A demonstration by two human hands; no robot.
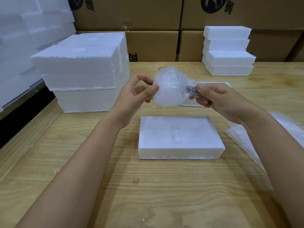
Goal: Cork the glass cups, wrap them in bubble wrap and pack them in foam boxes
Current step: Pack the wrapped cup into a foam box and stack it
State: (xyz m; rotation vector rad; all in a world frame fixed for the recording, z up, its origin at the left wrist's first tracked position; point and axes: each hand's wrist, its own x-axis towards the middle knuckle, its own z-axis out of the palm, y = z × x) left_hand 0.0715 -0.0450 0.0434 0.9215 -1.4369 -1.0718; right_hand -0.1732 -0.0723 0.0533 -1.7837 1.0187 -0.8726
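- tall stack of foam boxes [82,71]: stands on the counter [115,186], behind and well to the left of the open foam box [179,137].
- left hand [136,94]: raised above and behind the open foam box, towards its left edge; the curled fingers and thumb pinch the left side of the wrapped glass cup [169,89].
- wrapped glass cup: a rounded bundle of bubble wrap, held in the air above and behind the open foam box, between both hands, clear of the counter.
- open foam box: lies flat on the counter, its shallow hollow facing up.
- right hand [218,99]: above and behind the open foam box's right end; the fingers grip the bundle's narrow right end, where something dark shows through the wrap.
- short stack of foam boxes [228,53]: far behind the open foam box, to its right.
- loose bubble wrap [292,129]: on the counter right of the open foam box, apart from it.
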